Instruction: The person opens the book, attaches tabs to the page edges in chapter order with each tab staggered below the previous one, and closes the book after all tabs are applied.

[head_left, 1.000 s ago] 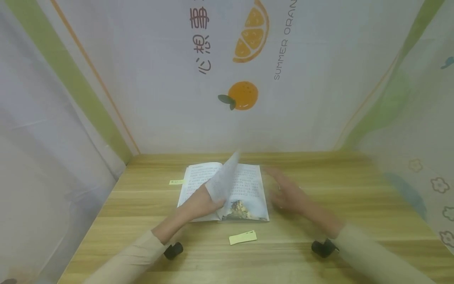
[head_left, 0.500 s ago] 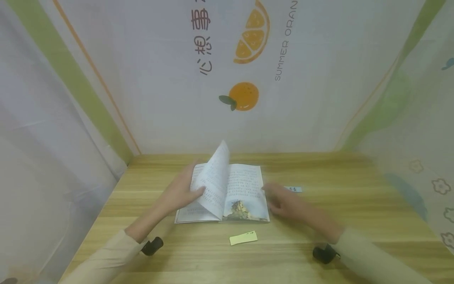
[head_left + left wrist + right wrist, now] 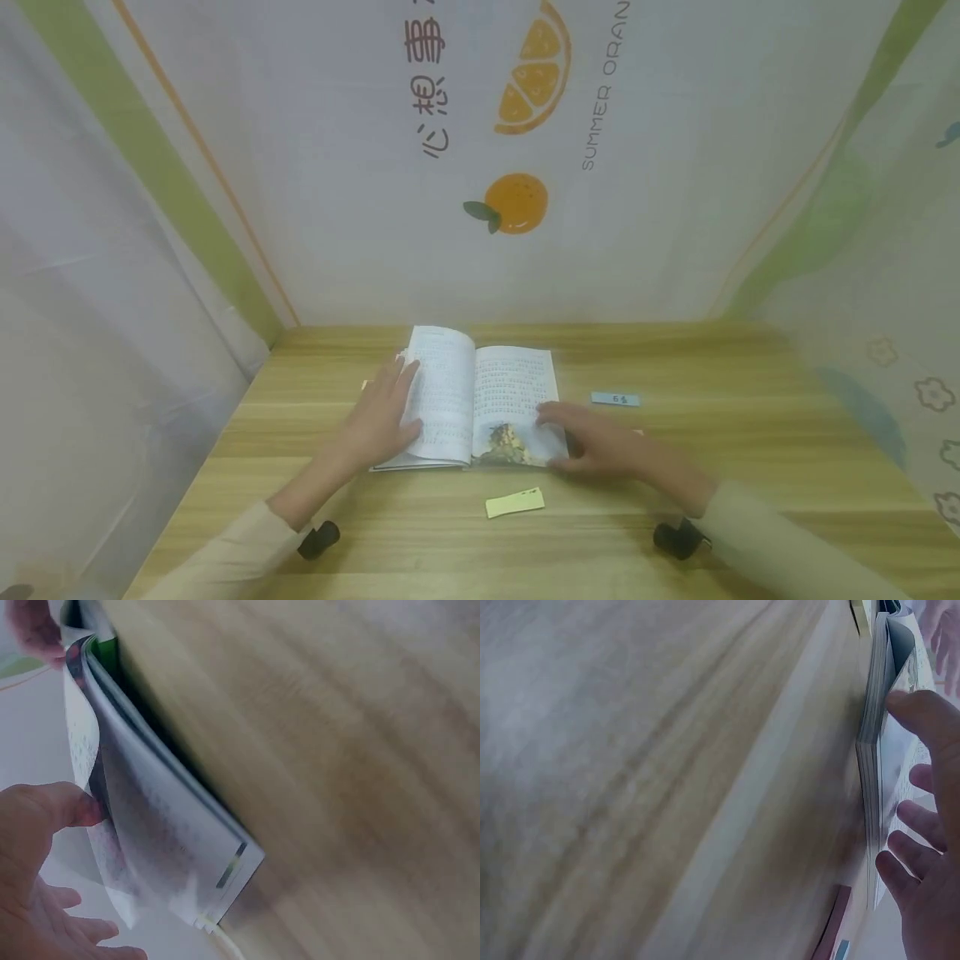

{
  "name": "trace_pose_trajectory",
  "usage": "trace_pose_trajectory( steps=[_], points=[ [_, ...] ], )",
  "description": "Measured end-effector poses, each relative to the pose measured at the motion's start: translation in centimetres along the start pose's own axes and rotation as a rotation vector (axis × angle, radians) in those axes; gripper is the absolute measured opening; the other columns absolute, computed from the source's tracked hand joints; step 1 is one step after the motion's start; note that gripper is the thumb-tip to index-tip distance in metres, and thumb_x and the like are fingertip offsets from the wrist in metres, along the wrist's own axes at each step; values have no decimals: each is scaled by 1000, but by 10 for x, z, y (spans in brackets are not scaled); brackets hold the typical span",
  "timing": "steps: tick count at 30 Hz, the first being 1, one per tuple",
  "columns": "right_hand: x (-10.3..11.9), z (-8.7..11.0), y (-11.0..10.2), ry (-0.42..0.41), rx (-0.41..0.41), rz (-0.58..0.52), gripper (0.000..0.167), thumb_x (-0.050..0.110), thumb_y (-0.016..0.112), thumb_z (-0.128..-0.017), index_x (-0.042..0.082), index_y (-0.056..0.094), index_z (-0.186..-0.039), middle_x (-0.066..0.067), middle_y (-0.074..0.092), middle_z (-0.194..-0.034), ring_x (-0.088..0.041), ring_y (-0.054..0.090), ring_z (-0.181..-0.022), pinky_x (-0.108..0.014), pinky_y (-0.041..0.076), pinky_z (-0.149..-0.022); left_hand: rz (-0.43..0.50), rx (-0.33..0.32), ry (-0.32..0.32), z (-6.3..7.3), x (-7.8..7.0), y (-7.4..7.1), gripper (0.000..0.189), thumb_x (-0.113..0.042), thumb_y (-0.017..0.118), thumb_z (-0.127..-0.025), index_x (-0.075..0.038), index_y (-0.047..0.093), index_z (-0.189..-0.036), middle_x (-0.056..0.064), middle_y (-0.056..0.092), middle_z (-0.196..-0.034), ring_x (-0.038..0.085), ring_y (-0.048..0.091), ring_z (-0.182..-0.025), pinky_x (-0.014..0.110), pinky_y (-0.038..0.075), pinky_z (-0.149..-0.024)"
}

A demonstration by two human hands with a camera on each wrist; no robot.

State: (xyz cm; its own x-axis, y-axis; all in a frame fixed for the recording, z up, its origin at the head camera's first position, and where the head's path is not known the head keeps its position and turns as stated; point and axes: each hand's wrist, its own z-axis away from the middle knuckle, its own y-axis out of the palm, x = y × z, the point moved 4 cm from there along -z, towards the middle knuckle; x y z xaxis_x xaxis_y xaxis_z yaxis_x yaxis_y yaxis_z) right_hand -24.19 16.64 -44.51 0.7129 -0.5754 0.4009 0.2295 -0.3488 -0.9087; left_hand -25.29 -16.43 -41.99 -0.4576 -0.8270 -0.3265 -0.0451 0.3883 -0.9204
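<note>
An open book [image 3: 442, 400] lies on the wooden table, with printed text on both pages and a picture low on the right page [image 3: 513, 383]. My left hand [image 3: 375, 421] rests on the outer edge of the left page, fingers extended. In the left wrist view its thumb [image 3: 71, 806] presses the bowed leaf [image 3: 150, 802]. Over at the book's right edge, my right hand [image 3: 611, 442] has its fingertips on the right page. The right wrist view shows that hand's fingers spread, with the thumb [image 3: 919, 712] over the block of pages [image 3: 870, 772].
A yellow paper slip [image 3: 514, 502] lies in front of the book. To the right is a blue slip [image 3: 616, 399] with writing. A printed white curtain [image 3: 360, 250] hangs behind the table [image 3: 735, 400]. A dark red edge [image 3: 831, 922] shows in the right wrist view.
The raised leaf has come down onto the left side, and the left hand now lies on its edge. The right hand has shifted slightly left onto the right page, its fingers more spread.
</note>
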Motion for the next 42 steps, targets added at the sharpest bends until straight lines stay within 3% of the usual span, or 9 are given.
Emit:
trace_pose_trajectory(
  steps=[6,13,17,21,26,32,37,42],
  points=[
    [2,-1,2,30,52,-6,63,45,78,-88,11,57,-137,-13,43,-155,-33,38,-142,-50,31,-115,-73,71,18,0,-8,18,79,-17,70,-90,3,31,-155,35,24,-158,61,24,-139,74,23,-109],
    [1,-6,-1,21,90,0,59,45,81,-84,10,61,-128,-17,48,-150,-37,44,-138,-50,34,-113,43,140,133,-10,-39,33,62,-10,63,-95,1,41,-152,27,27,-160,52,19,-145,66,18,-115],
    [3,-9,-4,36,114,3,56,44,82,-84,11,63,-125,-17,50,-148,-38,47,-135,-51,38,-111,54,171,214,-18,-58,42,50,-9,62,-96,-2,53,-145,23,36,-157,51,22,-145,66,20,-114],
    [6,-11,-6,29,125,13,51,40,82,-85,12,63,-124,-17,54,-145,-35,53,-129,-48,45,-106,47,219,241,-23,-69,49,47,-12,62,-97,-6,55,-143,20,39,-156,51,24,-144,69,21,-112],
    [7,-13,-7,5,112,34,47,36,82,-86,12,64,-122,-9,63,-131,-23,64,-105,-37,54,-90,16,264,198,-23,-71,53,48,-15,59,-99,-10,52,-147,18,35,-159,47,24,-145,67,21,-113],
    [10,-13,-8,7,106,45,37,21,80,-87,10,66,-119,-7,66,-121,-13,61,-87,-29,55,-78,6,273,194,-19,-66,53,49,-17,57,-101,-12,50,-150,18,32,-160,45,23,-147,64,21,-115],
    [13,-14,-7,33,77,64,37,9,77,-83,9,67,-119,-11,65,-127,-16,64,-94,-29,55,-81,1,258,204,-17,-63,54,48,-19,53,-104,-13,48,-151,18,31,-161,45,22,-147,63,21,-115],
    [11,-14,-3,57,22,93,33,10,79,-84,14,66,-114,0,67,-111,-13,62,-91,-28,55,-77,14,260,207,-16,-63,55,48,-20,52,-105,-12,47,-152,18,30,-161,46,21,-147,63,20,-115]
  ],
)
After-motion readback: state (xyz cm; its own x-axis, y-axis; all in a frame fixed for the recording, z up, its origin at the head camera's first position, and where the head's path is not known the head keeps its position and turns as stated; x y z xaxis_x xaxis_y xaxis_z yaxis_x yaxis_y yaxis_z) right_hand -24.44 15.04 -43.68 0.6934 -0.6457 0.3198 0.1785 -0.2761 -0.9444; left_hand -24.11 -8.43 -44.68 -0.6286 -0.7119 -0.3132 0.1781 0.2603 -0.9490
